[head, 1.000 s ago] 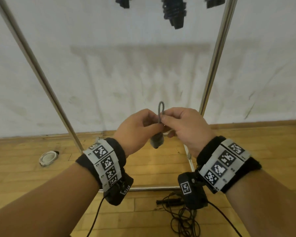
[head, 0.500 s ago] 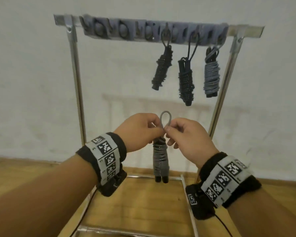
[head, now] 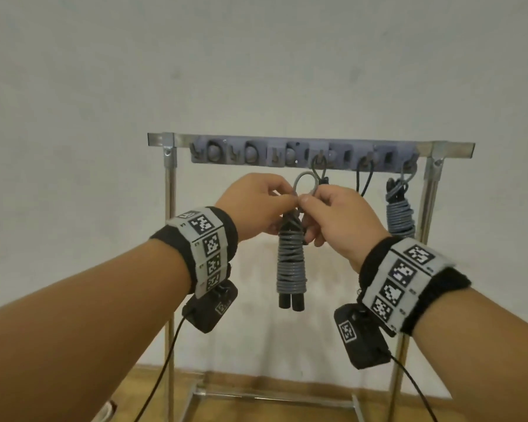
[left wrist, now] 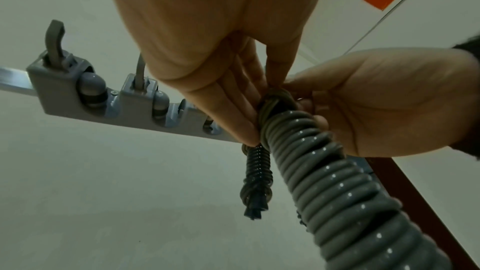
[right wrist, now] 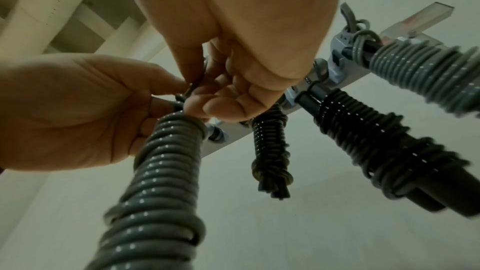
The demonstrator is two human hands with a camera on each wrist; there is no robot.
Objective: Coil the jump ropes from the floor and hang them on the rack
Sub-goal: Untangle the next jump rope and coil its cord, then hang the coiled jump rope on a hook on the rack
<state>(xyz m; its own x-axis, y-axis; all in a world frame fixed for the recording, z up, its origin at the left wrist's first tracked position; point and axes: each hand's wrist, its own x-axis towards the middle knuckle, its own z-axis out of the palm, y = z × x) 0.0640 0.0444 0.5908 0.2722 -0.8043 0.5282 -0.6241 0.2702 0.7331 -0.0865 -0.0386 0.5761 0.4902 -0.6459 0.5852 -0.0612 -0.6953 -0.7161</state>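
My left hand [head: 258,205] and right hand [head: 337,216] pinch the grey coiled rope [head: 290,263] by its loop [head: 306,184], bundle hanging straight down, just below and before the rack's [head: 302,141] free hook [head: 275,153].

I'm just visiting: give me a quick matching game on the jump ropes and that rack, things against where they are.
Things:
1. grey coiled jump rope with black handles
2. grey coiled rope bundle
3. thin black coiled rope
4. leftmost grey plastic hook

Places:
A. bare
B. pinched by left hand and right hand
C. rack's right-end hook
D. hanging behind the hands

Pairs: 1-B, 2-C, 3-D, 4-A
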